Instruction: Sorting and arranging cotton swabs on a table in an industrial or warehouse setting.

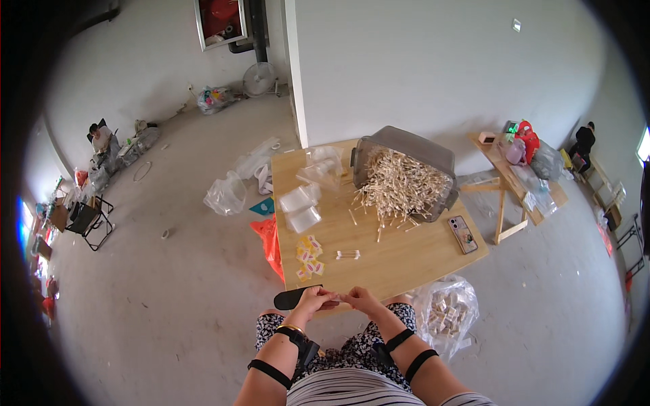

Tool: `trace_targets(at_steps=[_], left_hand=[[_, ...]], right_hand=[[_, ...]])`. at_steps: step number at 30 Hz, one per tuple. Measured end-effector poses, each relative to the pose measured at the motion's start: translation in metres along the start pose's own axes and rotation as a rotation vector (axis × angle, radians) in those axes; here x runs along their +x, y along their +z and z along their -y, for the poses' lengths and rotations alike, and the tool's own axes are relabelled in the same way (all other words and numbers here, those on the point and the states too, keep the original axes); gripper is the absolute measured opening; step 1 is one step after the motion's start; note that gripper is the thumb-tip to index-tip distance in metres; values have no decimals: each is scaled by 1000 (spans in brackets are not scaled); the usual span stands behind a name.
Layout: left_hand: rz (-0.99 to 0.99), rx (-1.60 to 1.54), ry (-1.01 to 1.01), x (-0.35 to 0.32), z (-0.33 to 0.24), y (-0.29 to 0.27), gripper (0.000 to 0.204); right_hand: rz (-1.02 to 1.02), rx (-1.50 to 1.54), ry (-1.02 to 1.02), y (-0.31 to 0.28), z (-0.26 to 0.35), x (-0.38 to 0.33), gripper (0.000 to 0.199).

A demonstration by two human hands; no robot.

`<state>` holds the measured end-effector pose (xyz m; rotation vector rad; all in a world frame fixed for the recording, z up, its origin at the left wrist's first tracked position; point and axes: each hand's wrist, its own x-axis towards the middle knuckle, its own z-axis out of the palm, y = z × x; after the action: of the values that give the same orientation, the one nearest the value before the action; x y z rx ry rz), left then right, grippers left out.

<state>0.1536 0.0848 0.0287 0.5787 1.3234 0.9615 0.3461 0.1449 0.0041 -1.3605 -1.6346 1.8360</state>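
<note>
At the table's near edge, my left hand and my right hand meet with fingers pinched together. Between them is what looks like a small clear plastic bag, largely covered by the fingers. Just beyond, a short row of cotton swabs lies on the wooden table. Several small yellow-and-white cards are scattered to its left. Stacks of clear plastic bags lie farther back. A grey bin tipped on its side spills a heap of loose cotton swabs toward me.
A phone lies at the table's right. A clear sack of packed bundles stands on the floor below it. Red plastic hangs at the left edge. A side table holds bags at right. Two people sit far off, left and right.
</note>
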Motion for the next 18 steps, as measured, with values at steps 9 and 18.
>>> trace_targets(at_steps=[9,18], left_hand=[[-146,17,73,-20,6,14,29],[-26,241,399,-105,-27,31,30]], right_hand=[[-208,-394,-447,3,11,-13,30],[134,284,-292,3,96,-85,20]])
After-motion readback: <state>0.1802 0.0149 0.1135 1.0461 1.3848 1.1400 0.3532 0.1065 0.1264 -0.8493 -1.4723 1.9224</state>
